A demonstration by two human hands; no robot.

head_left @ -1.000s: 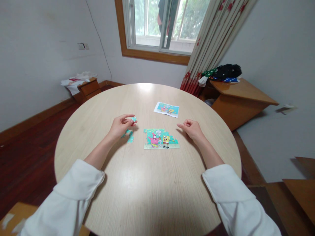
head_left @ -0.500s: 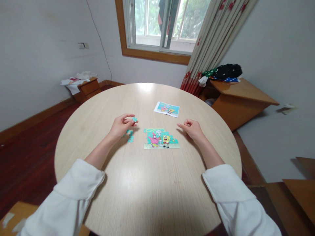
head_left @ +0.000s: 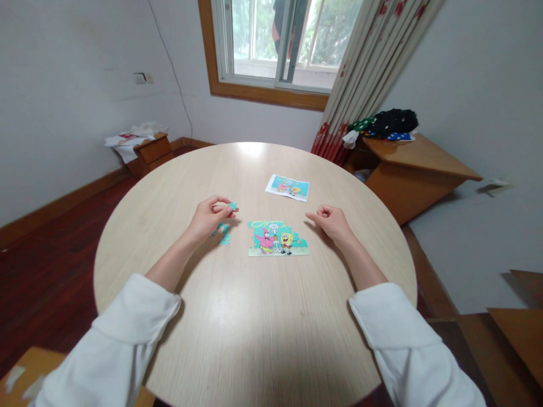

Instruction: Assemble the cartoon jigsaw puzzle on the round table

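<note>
Between the fingertips of my left hand [head_left: 209,216] is a small turquoise puzzle piece [head_left: 232,207], held just above the table. Several loose turquoise pieces [head_left: 224,235] lie below that hand, partly hidden by it. To the right lies a partly joined jigsaw puzzle [head_left: 275,240] with cartoon figures, its upper right edge stepped and uneven. My right hand [head_left: 330,220] is curled beyond the puzzle's right side, apart from it, thumb and forefinger pointing left; no object shows in its fingers. Behind the puzzle lies a printed picture sheet [head_left: 288,188] with the same figures.
Everything lies on a round pale wooden table [head_left: 229,339]. Behind it are a window and a patterned curtain [head_left: 360,68]. A wooden cabinet [head_left: 416,175] with cloths on top stands at the right. Papers lie on a small wooden stand [head_left: 155,148] at the left.
</note>
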